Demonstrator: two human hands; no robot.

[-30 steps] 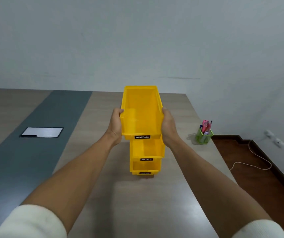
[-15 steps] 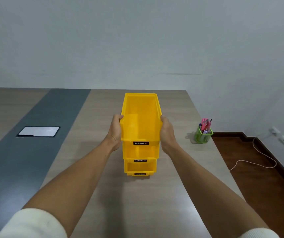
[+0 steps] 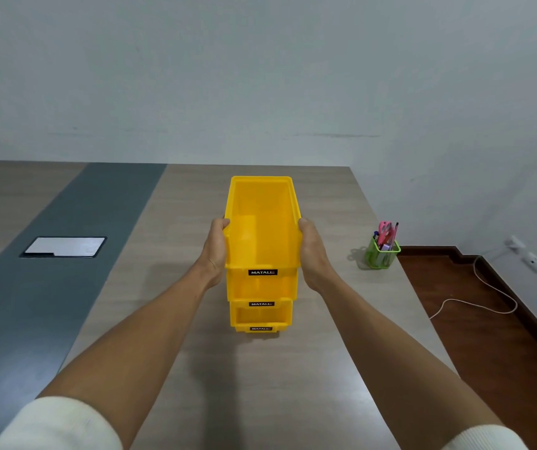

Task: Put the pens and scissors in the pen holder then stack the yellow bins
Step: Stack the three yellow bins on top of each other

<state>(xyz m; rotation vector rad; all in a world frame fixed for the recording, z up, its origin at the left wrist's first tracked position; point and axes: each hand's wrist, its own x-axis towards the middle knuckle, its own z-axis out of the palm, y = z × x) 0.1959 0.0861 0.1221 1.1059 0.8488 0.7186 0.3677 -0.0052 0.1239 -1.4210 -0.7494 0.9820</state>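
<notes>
Both arms reach out toward twelve o'clock.
The left hand (image 3: pixel 217 248) and right hand (image 3: pixel 312 251) face each other, palms inward, fingers curled, clamped at nine and three o'clock.

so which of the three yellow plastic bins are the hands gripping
The top yellow plastic bin of the stack: left hand and right hand clasp its sides; the lower two go untouched.

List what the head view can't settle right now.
- Whether the top yellow bin is fully seated on the middle bin: its own front and both hands hide the joint.
- Palms and fingertips of left hand and right hand: pressed against the bin walls.
- Exact pens inside the green pen holder: too small, overlapping.
- Bottom bin interior: covered by the bins above.
</notes>
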